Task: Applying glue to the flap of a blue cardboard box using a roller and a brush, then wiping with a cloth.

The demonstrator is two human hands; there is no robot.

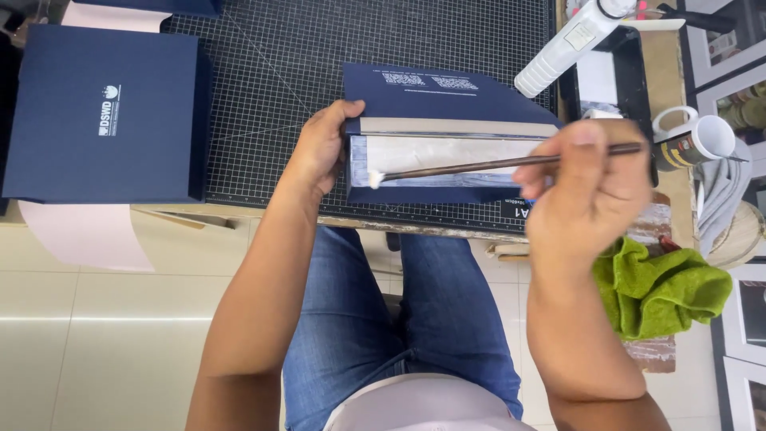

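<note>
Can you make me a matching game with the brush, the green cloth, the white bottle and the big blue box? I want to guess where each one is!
Things:
1. brush
2. green cloth
3. white bottle
4. big blue box

Places:
a. far left on the cutting mat
b. in the right hand
c. top right, lying tilted
d. bottom right, crumpled

Pairs: 1-b, 2-d, 3-c, 4-a

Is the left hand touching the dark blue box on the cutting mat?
Touching. The head view shows the left hand gripping the end of the dark blue box, thumb over its top edge, no gap between them.
</note>
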